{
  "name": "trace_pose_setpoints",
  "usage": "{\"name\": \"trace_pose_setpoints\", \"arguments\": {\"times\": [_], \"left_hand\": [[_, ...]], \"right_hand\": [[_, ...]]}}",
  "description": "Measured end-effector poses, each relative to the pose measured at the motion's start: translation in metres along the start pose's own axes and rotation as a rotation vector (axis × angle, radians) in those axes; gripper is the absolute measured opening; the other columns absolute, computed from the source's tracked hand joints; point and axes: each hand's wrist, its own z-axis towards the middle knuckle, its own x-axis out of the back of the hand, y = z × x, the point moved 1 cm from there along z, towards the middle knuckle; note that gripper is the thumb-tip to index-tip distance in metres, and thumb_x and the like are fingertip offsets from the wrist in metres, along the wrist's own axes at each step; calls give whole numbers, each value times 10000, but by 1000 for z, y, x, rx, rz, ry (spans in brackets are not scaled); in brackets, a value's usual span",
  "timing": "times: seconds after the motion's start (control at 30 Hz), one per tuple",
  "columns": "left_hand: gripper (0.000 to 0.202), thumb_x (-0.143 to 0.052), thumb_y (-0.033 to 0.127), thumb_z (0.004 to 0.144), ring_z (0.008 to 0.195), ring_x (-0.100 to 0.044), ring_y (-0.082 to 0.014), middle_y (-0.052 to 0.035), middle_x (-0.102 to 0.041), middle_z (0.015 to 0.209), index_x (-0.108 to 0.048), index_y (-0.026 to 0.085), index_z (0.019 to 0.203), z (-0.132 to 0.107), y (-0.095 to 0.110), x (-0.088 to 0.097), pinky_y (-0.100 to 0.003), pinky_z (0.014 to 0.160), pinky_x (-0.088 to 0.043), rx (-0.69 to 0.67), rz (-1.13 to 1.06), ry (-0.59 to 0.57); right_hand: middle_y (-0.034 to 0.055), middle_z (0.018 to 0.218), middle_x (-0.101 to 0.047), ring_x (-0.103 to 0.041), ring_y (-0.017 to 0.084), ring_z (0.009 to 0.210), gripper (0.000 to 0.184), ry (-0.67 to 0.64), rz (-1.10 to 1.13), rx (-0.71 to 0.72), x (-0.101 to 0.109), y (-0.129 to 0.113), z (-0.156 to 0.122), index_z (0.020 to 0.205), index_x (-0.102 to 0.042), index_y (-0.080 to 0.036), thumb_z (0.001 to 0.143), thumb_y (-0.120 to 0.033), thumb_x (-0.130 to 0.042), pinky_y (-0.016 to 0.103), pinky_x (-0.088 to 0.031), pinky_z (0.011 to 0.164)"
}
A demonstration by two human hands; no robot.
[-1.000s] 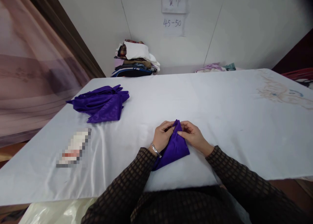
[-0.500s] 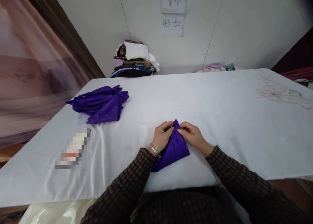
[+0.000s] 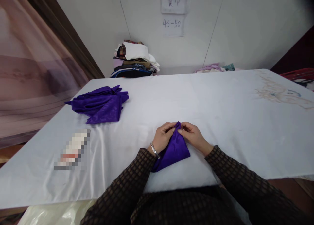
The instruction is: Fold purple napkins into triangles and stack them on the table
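A folded purple napkin point(image 3: 174, 148) lies on the white tablecloth point(image 3: 196, 97) just in front of me, shaped like a narrow triangle with its tip pointing away. My left hand point(image 3: 164, 136) pinches the left side of that tip, fingers curled on the cloth. My right hand point(image 3: 192, 136) pinches the tip from the right. Both hands rest on the table, with the napkin's wide end near my left wrist and bracelet.
A loose pile of purple napkins point(image 3: 99, 102) sits at the table's far left. A blurred small object point(image 3: 72, 149) lies near the left front edge. Stacked folded clothes point(image 3: 134, 59) and other fabrics point(image 3: 214, 67) stand behind the table by the wall.
Both hands stay pinched on the napkin's tip; the fingers have shifted only slightly. The view has drifted a little.
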Motion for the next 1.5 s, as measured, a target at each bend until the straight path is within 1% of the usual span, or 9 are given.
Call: {"name": "trace_pose_setpoints", "arguments": {"times": [0.13,0.27,0.5,0.63,0.8,0.97,1.2,1.33,1.5], "left_hand": [[269,-625,323,798,987,-612,-189,-47,-688,1036,-690,203,1030,0,1,1,-344,922,-454,55,-27,-25],[340,-731,296,699,797,-629,-152,-26,-692,864,-669,177,1012,0,-2,-1,-308,789,-497,123,-82,-6],[330,-722,246,692,709,-595,-113,5,-643,765,-640,170,1003,2,-7,-4,-260,701,-478,122,-195,-4],[346,-697,222,698,704,-577,-104,17,-611,744,-619,167,1031,1,-9,-5,-254,696,-464,121,-177,-25],[609,-720,160,632,698,-583,-113,16,-610,778,-528,174,1209,3,-15,-1,-274,684,-474,243,-44,-118],[742,-688,102,609,703,-597,-129,4,-616,813,-451,175,1309,-5,-17,11,-277,652,-494,364,58,-269],[531,-594,120,703,811,-600,-167,-37,-639,1014,-549,230,1221,-44,-2,30,-329,782,-506,72,799,-157],[446,-535,122,789,1117,-525,-257,-119,-581,1209,-539,175,1231,-54,19,-1,-423,970,-414,-156,1064,-146],[554,-497,484,867,1346,-307,-293,-129,-414,1431,-447,189,1333,-50,11,-48,-510,1107,-205,-343,1073,-408]], "right_hand": [[-36,715,-520,-480,124,660,156,29,31,-23,0,1,0,803,-588,-217,752,-343,-665,271,-402,625],[-40,692,-508,-467,124,645,174,32,30,-30,0,4,1,758,-559,-214,742,-344,-674,269,-394,608],[-1,832,-605,-541,151,768,193,-94,53,-49,1,-4,1,931,-628,-215,802,-357,-608,301,-432,725],[-19,758,-589,-526,138,696,203,-28,20,-71,-3,-4,3,857,-626,-215,792,-406,-615,276,-426,651],[-30,655,-543,-479,133,605,218,109,-185,-27,1,7,10,751,-593,-209,806,-419,-576,261,-386,556],[6,723,-590,-522,168,699,198,189,-644,98,23,16,18,771,-610,-207,835,-378,-536,292,-406,658],[65,868,-595,-525,204,871,210,134,-1014,126,38,23,26,805,-667,-189,862,-354,-551,313,-391,792],[60,843,-606,-531,192,857,197,140,-1040,128,36,23,28,810,-697,-183,856,-329,-574,300,-385,806],[60,832,-613,-536,189,858,202,122,-1091,89,39,18,28,808,-707,-189,853,-338,-577,291,-382,799]]}}
